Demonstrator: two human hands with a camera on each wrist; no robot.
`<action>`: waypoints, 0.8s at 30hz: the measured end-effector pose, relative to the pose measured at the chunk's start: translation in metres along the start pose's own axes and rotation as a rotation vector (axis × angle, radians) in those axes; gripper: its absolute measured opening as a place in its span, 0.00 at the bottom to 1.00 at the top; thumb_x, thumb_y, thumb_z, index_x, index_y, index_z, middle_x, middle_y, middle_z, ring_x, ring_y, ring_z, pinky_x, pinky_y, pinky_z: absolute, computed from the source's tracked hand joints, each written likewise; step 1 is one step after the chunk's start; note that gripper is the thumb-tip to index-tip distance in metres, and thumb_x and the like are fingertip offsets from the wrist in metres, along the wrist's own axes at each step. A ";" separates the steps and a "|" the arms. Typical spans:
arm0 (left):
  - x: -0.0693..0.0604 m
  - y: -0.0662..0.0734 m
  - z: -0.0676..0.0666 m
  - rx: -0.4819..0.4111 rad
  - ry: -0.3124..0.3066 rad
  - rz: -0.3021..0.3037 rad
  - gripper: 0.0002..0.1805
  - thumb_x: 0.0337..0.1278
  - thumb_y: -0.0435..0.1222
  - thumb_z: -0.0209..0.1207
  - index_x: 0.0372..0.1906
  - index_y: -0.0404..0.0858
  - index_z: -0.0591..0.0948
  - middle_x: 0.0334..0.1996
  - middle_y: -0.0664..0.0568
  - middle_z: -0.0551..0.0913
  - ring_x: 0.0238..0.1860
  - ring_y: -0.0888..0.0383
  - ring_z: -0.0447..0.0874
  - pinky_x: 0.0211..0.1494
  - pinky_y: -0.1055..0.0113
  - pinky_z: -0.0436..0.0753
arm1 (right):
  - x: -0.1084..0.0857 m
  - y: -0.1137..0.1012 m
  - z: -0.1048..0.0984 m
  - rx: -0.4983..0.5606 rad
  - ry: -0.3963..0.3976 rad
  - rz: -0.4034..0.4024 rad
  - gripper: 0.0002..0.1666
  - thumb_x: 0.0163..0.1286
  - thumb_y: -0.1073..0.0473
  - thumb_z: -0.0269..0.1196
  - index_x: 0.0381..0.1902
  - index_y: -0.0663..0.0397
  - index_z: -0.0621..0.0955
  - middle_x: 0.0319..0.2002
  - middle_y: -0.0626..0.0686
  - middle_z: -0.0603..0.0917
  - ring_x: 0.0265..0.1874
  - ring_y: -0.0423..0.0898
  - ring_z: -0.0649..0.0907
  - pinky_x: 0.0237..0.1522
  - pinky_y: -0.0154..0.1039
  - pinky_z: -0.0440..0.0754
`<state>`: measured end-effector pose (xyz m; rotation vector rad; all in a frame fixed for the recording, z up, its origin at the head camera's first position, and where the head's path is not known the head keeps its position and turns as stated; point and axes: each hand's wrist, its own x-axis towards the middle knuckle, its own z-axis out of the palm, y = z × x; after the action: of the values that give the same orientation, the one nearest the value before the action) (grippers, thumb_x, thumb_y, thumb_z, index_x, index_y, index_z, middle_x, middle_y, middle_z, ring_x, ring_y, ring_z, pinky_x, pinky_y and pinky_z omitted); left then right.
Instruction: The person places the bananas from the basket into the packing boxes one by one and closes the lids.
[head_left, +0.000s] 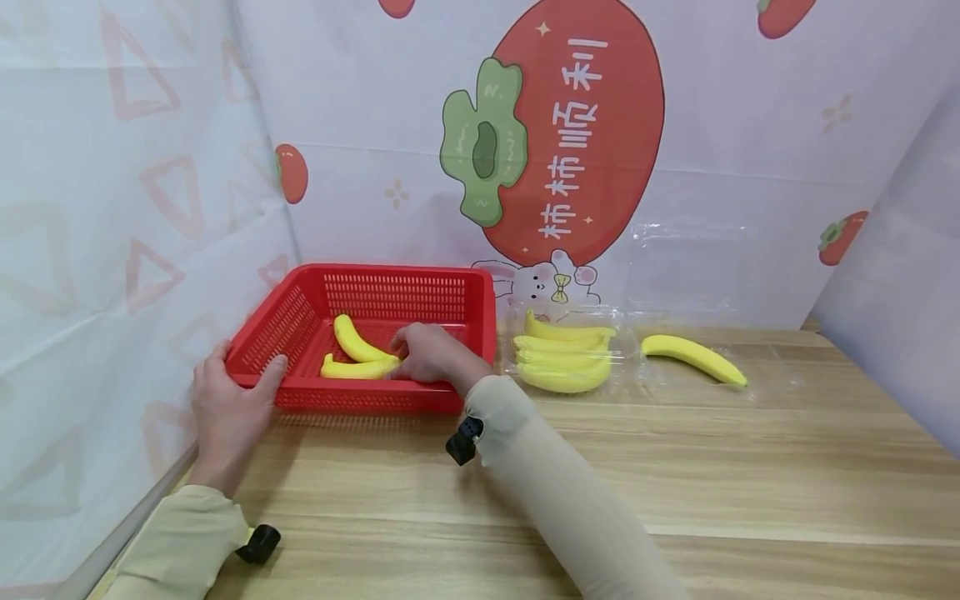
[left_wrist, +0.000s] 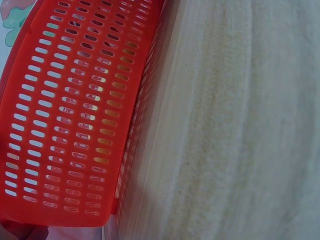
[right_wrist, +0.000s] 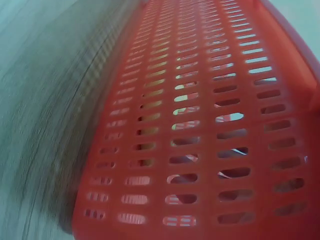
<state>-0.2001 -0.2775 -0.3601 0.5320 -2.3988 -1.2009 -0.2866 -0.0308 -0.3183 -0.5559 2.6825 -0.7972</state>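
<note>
My left hand (head_left: 231, 410) holds the near left corner of a red plastic basket (head_left: 382, 397), thumb by the front rim and fingers along the left side. Its fingertips (left_wrist: 31, 233) show at the basket's edge in the left wrist view. My right hand (head_left: 435, 354) reaches over the front rim into the basket and grips the right end of a yellow banana (head_left: 352, 368) lying along the front wall. Behind that one, a second banana (head_left: 354, 340) lies slanted on the basket floor. In the right wrist view, the slotted wall (right_wrist: 200, 120) hides most of the contents.
Right of the basket, a clear plastic container (head_left: 617, 367) holds several stacked bananas (head_left: 564, 358). Farther right, a single banana (head_left: 693, 358) lies in another clear plastic section with a raised lid (head_left: 690, 267). Printed cloth walls (head_left: 360, 108) stand behind and beside the wooden table (head_left: 420, 517).
</note>
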 end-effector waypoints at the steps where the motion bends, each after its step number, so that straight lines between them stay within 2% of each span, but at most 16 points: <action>1: 0.000 0.000 0.000 0.000 0.004 0.005 0.49 0.73 0.53 0.58 0.86 0.35 0.51 0.76 0.31 0.62 0.73 0.35 0.64 0.73 0.36 0.74 | 0.000 0.000 0.000 -0.007 0.002 0.002 0.35 0.63 0.52 0.78 0.68 0.45 0.83 0.56 0.47 0.87 0.50 0.44 0.82 0.63 0.43 0.86; 7: 0.000 0.000 0.001 -0.010 0.010 0.011 0.49 0.73 0.53 0.58 0.86 0.35 0.52 0.76 0.31 0.62 0.73 0.35 0.64 0.74 0.36 0.73 | 0.004 0.000 0.001 -0.063 -0.002 -0.019 0.32 0.64 0.53 0.77 0.66 0.46 0.84 0.55 0.47 0.88 0.49 0.44 0.83 0.63 0.43 0.86; 14: 0.002 0.000 0.000 -0.002 -0.012 -0.016 0.50 0.74 0.54 0.57 0.86 0.35 0.49 0.77 0.30 0.61 0.74 0.34 0.62 0.73 0.34 0.75 | 0.009 0.000 -0.001 -0.137 -0.059 -0.041 0.29 0.63 0.56 0.77 0.64 0.45 0.87 0.55 0.48 0.89 0.48 0.44 0.83 0.60 0.41 0.88; 18: 0.002 0.000 0.000 0.004 -0.012 -0.019 0.50 0.74 0.55 0.57 0.86 0.35 0.49 0.77 0.30 0.61 0.74 0.34 0.62 0.73 0.33 0.75 | 0.012 0.000 -0.003 -0.168 -0.089 -0.048 0.30 0.63 0.55 0.78 0.64 0.44 0.87 0.55 0.47 0.89 0.48 0.45 0.84 0.57 0.40 0.89; 24: 0.002 0.000 0.000 0.012 -0.007 -0.018 0.50 0.73 0.54 0.57 0.86 0.35 0.50 0.77 0.30 0.61 0.74 0.33 0.63 0.73 0.33 0.74 | 0.014 0.000 -0.001 -0.208 -0.092 -0.050 0.31 0.63 0.55 0.77 0.66 0.43 0.86 0.56 0.47 0.89 0.48 0.45 0.83 0.60 0.40 0.88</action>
<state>-0.2021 -0.2789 -0.3600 0.5545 -2.4137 -1.1986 -0.2993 -0.0362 -0.3192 -0.6933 2.6914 -0.4937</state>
